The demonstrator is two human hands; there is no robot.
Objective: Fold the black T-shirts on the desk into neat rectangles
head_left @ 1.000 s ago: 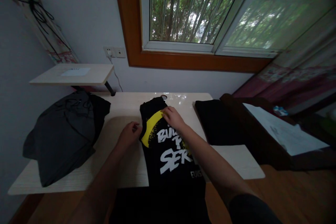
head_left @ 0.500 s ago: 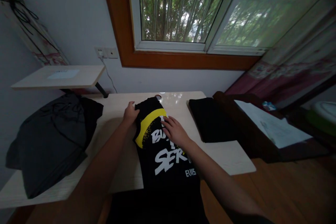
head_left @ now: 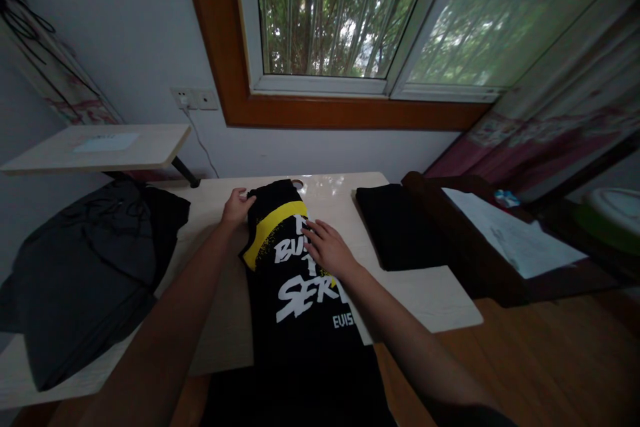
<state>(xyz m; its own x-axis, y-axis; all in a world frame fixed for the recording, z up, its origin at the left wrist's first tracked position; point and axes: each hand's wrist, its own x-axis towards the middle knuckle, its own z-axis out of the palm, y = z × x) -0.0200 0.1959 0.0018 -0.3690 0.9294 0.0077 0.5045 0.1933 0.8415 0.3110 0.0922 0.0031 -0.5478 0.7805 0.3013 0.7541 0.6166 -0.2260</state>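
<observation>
A black T-shirt [head_left: 270, 307] with a yellow band and white lettering lies folded lengthwise on the pale desk [head_left: 225, 333], its lower part reaching toward my body. At its far left corner, my left hand [head_left: 237, 209] is closed on the edge of the fabric, the thumb on top and the other fingers partly hidden. My right hand [head_left: 330, 250] rests on the shirt's right side over the printed letters, palm down with fingers stretched out. Part of the lettering is covered by that hand.
A dark grey garment [head_left: 85, 267] is heaped at the left, partly below a small raised shelf [head_left: 100, 153]. Folded black cloth [head_left: 400, 227] lies on the desk's right side. Farther right, a white sheet [head_left: 510, 233] rests on dark brown furniture. A window [head_left: 340, 13] is behind the desk.
The T-shirt has shifted slightly left along with my left hand. My right hand stays spread on it, now nearer the shirt's right edge. The whole view has moved a little.
</observation>
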